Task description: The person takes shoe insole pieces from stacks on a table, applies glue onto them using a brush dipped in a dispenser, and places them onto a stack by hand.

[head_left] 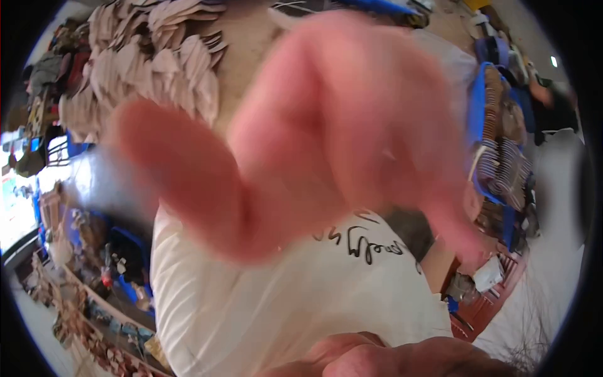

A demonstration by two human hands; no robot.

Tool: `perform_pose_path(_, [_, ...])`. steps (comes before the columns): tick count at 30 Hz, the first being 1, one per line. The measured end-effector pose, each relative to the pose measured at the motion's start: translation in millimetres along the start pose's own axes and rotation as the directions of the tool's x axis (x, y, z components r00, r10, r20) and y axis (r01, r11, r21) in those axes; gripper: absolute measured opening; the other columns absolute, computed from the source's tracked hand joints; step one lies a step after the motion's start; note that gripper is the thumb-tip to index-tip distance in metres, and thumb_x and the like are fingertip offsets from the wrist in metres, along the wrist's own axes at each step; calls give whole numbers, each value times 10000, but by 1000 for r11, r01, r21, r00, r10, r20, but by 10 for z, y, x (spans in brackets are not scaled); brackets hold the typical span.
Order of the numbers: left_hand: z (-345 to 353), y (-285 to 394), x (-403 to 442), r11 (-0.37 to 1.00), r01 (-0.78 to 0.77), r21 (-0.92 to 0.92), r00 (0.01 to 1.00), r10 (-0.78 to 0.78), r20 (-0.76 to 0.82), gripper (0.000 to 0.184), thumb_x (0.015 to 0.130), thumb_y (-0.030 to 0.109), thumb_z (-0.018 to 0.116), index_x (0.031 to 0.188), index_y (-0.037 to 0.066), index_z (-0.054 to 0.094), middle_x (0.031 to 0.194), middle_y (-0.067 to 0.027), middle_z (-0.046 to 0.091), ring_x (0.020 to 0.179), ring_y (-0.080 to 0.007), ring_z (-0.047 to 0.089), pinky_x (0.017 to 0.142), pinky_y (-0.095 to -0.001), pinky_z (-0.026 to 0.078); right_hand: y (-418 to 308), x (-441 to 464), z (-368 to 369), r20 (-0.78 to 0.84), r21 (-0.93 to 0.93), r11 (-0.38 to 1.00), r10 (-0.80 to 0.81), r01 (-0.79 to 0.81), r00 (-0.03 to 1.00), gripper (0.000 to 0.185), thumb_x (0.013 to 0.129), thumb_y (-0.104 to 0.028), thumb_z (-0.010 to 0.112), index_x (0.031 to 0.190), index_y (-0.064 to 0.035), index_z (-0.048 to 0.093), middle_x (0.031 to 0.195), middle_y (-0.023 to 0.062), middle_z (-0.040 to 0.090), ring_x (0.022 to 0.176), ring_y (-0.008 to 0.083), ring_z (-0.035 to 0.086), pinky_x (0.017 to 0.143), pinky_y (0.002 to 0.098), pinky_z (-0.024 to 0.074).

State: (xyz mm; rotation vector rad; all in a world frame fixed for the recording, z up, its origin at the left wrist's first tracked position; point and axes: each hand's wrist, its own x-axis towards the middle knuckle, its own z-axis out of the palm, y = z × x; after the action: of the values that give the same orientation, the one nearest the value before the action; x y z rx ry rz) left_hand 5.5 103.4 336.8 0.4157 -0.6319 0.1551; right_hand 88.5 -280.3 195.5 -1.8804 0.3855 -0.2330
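Observation:
A bare hand, large and smeared by motion, fills the middle of the view very close to the camera. I cannot tell for sure whether it is my left hand or my right hand, or whether both overlap here. A thick digit points up and left, while smaller fingers reach down at the right. Nothing shows clearly in its grasp. Behind and below it is my white shirt with dark lettering. Stacks of pale pink cut pieces lie on the tan table beyond.
A blue crate at the right holds brown and striped bundles. A person in dark clothing is at the far right. Below stands a red stool bearing small items. More bundles line the lower left near another blue crate.

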Motion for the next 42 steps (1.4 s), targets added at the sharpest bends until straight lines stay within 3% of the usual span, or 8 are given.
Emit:
perform_pose_path(6, [631, -744, 294, 768, -592, -247, 790, 613, 12, 583, 902, 625, 413, 975, 50, 476, 1024, -97, 480, 883, -201, 458, 685, -334, 463, -44, 14, -4, 36, 45, 997, 54, -55, 998, 298, 960, -266, 561, 986, 0, 692, 567, -112, 296, 500, 1, 227, 455, 212, 142])
perform_pose_path(13, [927, -1159, 496, 551, -759, -347, 615, 782, -104, 698, 850, 735, 383, 789, 50, 503, 805, -53, 523, 637, -164, 492, 497, -281, 449, 147, -87, -235, 11, 99, 995, 7, -8, 1000, 302, 961, -265, 561, 1012, 4, 689, 562, -104, 289, 504, 4, 230, 462, 218, 152])
perform_pose_path(18, [961, -1219, 599, 496, -638, -590, 618, 786, -9, 738, 794, 802, 364, 635, 90, 480, 657, -3, 504, 431, -106, 431, 392, -237, 392, 259, -192, -450, -36, 140, 990, 4, 1, 999, 300, 967, -258, 553, 1009, 7, 687, 557, -109, 299, 497, 2, 231, 462, 216, 152])
perform_pose_path(28, [1061, -1256, 337, 628, -614, -479, 731, 681, -44, 778, 792, 809, 338, 612, 80, 544, 659, -50, 567, 418, -108, 510, 402, -205, 441, 346, -415, -526, -98, 143, 989, 51, -37, 994, 306, 964, -274, 562, 1011, 4, 681, 545, -109, 284, 493, 8, 216, 470, 224, 147])
perform_pose_path(33, [1215, -1307, 406, 531, -706, -470, 659, 734, -161, 777, 800, 802, 328, 603, 79, 535, 652, -56, 567, 408, -107, 507, 385, -198, 424, 438, -351, -535, -68, 219, 973, 86, -70, 994, 303, 960, -274, 571, 1004, 5, 682, 551, -105, 283, 495, 9, 213, 472, 223, 149])
perform_pose_path(38, [1021, -1493, 367, 635, -689, -350, 647, 756, 98, 781, 792, 803, 309, 602, 75, 517, 647, -51, 565, 433, -129, 528, 377, -210, 414, 433, -221, -483, 14, 227, 970, 82, -83, 997, 305, 963, -272, 566, 987, 11, 679, 557, -105, 285, 497, 9, 214, 468, 222, 145])
perform_pose_path(40, [947, -1593, 225, 764, -564, -313, 765, 626, 149, 719, 798, 742, 352, 627, 64, 519, 669, -62, 568, 491, -166, 546, 422, -234, 420, 468, -192, -471, 44, 168, 981, 88, -94, 995, 302, 968, -258, 551, 1005, 17, 671, 561, -107, 280, 499, 6, 216, 466, 220, 144])
perform_pose_path(42, [500, -1491, 86, 975, -218, 34, 929, 196, 313, 596, 819, 613, 443, 678, 42, 535, 719, -94, 576, 589, -221, 560, 517, -278, 437, 479, -107, -469, 46, 152, 986, 61, -67, 997, 297, 971, -243, 539, 1017, 22, 666, 567, -110, 280, 498, 2, 218, 463, 219, 142])
